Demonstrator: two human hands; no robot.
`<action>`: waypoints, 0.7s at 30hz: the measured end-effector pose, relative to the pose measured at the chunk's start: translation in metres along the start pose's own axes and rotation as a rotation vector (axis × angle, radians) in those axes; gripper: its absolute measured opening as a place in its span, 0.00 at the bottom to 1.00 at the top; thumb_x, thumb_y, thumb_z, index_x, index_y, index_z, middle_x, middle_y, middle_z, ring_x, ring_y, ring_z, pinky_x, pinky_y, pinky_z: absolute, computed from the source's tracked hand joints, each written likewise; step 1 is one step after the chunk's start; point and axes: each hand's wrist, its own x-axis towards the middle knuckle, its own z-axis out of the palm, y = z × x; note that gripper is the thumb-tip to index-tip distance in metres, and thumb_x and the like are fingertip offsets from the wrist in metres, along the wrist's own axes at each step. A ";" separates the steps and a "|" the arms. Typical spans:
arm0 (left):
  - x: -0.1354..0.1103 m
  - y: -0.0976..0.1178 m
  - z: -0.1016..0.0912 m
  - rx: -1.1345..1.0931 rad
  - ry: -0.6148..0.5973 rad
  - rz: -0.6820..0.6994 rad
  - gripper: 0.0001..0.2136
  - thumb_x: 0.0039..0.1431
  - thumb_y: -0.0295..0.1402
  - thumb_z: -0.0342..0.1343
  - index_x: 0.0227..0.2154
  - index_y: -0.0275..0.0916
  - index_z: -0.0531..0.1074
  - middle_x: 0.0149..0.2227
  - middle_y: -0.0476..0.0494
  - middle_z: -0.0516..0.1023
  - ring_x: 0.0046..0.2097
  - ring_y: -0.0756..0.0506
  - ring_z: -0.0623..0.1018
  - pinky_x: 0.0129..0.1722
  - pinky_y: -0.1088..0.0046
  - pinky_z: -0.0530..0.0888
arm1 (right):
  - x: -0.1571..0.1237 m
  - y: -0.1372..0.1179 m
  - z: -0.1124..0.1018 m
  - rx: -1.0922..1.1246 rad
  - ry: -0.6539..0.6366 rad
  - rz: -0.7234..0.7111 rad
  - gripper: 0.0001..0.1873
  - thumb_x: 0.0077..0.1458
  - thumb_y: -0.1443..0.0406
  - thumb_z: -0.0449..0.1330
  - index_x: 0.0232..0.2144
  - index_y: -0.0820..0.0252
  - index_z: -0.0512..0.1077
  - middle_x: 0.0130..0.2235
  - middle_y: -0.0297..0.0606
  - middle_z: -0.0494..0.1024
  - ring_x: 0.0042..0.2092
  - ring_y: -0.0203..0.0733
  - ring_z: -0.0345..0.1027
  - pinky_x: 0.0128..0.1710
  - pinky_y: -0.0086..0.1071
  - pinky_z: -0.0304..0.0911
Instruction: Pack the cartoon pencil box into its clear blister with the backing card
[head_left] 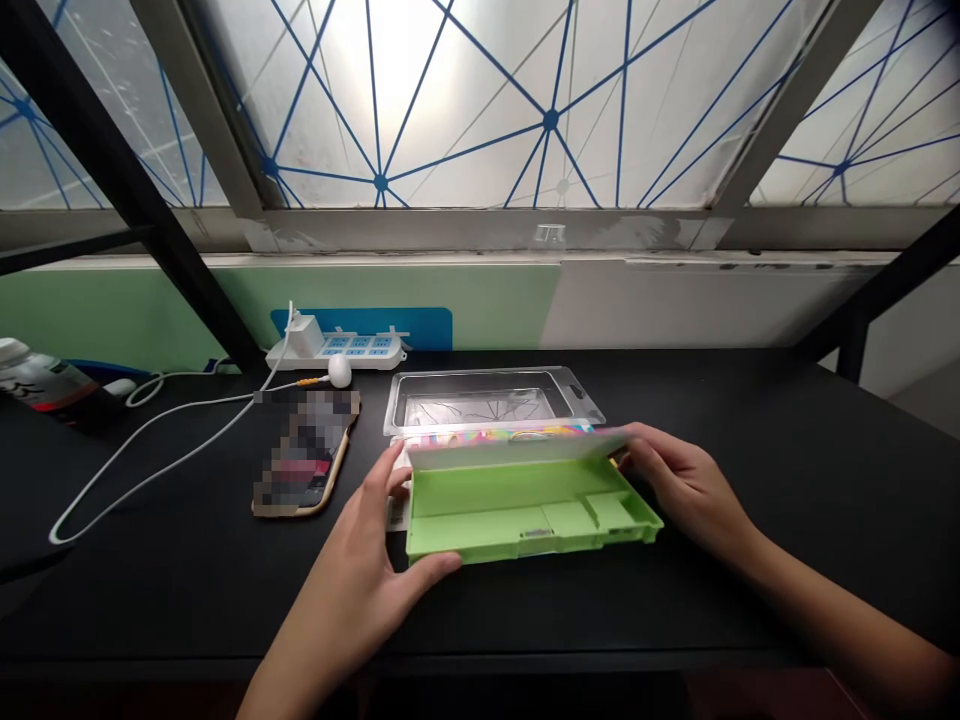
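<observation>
An open, lime-green plastic pencil case lies on the black table, with several compartments showing in its shallow tray. Its pale lid stands raised along the far side, with a multicoloured pattern showing at its top edge. My left hand grips the case's left end, the thumb on the front corner and the fingers behind. My right hand holds the lid's right end between its fingers and thumb. Just behind the case lies a transparent plastic blister tray.
On the black table lie a phone with a blurred screen in a tan case, a white cable, and a power strip with a charger. A bottle lies far left. Frosted windows and dark frame bars stand behind.
</observation>
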 end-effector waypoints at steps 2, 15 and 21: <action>0.002 0.000 -0.002 -0.013 0.063 -0.063 0.35 0.63 0.53 0.56 0.68 0.51 0.50 0.61 0.37 0.72 0.61 0.33 0.73 0.57 0.51 0.71 | -0.004 0.003 -0.006 0.002 -0.142 -0.117 0.29 0.65 0.41 0.49 0.47 0.48 0.80 0.46 0.41 0.82 0.50 0.53 0.76 0.50 0.42 0.70; 0.013 -0.006 0.003 0.247 0.051 0.111 0.20 0.69 0.51 0.48 0.51 0.44 0.72 0.56 0.38 0.73 0.57 0.33 0.70 0.58 0.47 0.65 | -0.002 0.000 0.002 -0.280 -0.201 -0.007 0.27 0.66 0.44 0.49 0.26 0.54 0.73 0.31 0.38 0.78 0.34 0.48 0.71 0.36 0.41 0.65; 0.015 -0.009 0.007 0.290 0.101 0.090 0.20 0.69 0.50 0.47 0.55 0.44 0.67 0.58 0.36 0.72 0.58 0.33 0.70 0.59 0.46 0.64 | 0.008 -0.002 0.006 -0.540 -0.199 -0.038 0.28 0.69 0.47 0.45 0.24 0.55 0.66 0.27 0.34 0.73 0.30 0.43 0.67 0.39 0.41 0.57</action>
